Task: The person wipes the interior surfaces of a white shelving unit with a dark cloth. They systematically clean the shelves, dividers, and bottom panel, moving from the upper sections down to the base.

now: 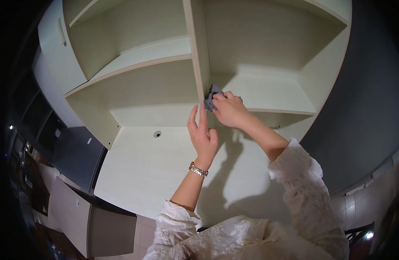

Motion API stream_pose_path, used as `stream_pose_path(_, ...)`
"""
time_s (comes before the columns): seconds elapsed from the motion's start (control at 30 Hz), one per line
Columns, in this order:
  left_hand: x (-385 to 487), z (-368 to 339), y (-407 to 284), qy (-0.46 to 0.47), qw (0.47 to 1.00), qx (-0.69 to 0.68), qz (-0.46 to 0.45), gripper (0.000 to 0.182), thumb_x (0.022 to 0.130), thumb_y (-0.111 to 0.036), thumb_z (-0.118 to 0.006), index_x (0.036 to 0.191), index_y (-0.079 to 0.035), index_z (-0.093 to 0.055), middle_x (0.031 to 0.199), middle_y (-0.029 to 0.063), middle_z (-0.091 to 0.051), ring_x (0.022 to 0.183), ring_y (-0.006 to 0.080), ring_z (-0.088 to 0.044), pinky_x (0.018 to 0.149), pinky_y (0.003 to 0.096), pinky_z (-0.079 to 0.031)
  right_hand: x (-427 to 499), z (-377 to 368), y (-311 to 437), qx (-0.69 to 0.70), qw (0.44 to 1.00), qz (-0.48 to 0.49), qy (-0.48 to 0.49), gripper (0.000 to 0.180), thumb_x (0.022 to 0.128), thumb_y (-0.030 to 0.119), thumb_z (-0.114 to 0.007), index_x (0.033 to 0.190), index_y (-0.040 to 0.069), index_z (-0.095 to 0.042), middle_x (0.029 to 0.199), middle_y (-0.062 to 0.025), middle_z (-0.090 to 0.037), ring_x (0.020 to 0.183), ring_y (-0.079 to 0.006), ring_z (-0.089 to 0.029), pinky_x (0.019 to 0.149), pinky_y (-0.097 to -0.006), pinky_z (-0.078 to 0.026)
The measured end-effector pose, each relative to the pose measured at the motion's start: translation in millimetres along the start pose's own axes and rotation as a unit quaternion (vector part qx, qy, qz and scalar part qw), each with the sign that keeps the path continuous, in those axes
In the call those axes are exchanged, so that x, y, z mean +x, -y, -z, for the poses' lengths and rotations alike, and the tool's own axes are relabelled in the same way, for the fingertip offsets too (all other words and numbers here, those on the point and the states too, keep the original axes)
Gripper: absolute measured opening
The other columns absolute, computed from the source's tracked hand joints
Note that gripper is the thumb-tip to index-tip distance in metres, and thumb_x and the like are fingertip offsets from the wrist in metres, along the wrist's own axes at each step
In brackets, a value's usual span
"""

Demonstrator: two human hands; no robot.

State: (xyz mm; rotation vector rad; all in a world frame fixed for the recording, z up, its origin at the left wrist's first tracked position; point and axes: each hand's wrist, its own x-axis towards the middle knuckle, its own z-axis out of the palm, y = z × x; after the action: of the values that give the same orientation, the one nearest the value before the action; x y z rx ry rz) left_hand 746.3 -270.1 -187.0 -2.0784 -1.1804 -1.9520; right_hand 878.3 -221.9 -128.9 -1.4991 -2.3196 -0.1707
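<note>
A bunched grey cloth (pixel 209 99) is in the grip of my right hand (pixel 231 109). It lies against the lower part of the upright divider (pixel 196 55), at the front left corner of the right-hand shelf (pixel 267 91). My left hand (pixel 203 138) is raised beside it with fingers apart and holds nothing. Its fingertips are at the divider's lower front edge; whether they touch it I cannot tell. A metal-band watch (pixel 198 169) circles my left wrist. Below both hands spreads a pale desktop (pixel 144 162), with shadows of my arms across it.
A round cable grommet (pixel 157 134) sits at the desktop's back. Open pale compartments (pixel 147 87) rise at the left, beside a cabinet door with a handle (pixel 60 31). A dark panel (pixel 358 107) stands at the right. Lower left are a dark cabinet (pixel 77 152) and a brown one (pixel 111 230).
</note>
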Motion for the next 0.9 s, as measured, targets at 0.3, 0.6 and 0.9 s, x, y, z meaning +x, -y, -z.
stream_pose_path(0.3,-0.3,14.4,4.4,0.029,0.999,0.014,0.001,0.065,0.071,0.007,-0.046,0.134,-0.005,-0.054,0.137,0.0155,-0.046,0.126,0.0330,-0.042,0.101,0.0402,-0.039,-82.7,6.4,-72.8,-0.006,0.981,-0.031,-0.189,0.041,0.074,0.004,-0.064,0.113,0.013,-0.064,0.121,0.0051,-0.057,0.108,-0.0291,-0.049,0.095,-0.0426,-0.041)
stream_pose_path(0.6,5.0,-4.5,2.2,-0.005,1.000,0.003,-0.026,0.064,0.071,0.008,-0.044,0.132,-0.005,-0.057,0.137,0.0147,-0.046,0.124,0.0324,-0.043,0.098,0.0370,-0.041,-45.2,-25.1,-22.9,0.020,0.959,0.013,-0.283,0.030,0.077,0.004,-0.058,0.105,0.008,-0.066,0.108,0.0013,-0.060,0.097,-0.0262,-0.050,0.084,-0.0384,-0.046)
stream_pose_path(0.9,8.2,-7.1,-2.6,0.028,0.999,-0.005,-0.045,0.060,0.072,0.005,-0.045,0.131,-0.003,-0.056,0.134,0.0156,-0.049,0.122,0.0331,-0.045,0.101,0.0411,-0.038,-10.0,-57.2,21.5,0.151,0.919,-0.038,-0.362,0.006,0.079,0.014,-0.062,0.085,0.011,-0.063,0.095,-0.0003,-0.057,0.093,-0.0233,-0.053,0.083,-0.0347,-0.046)
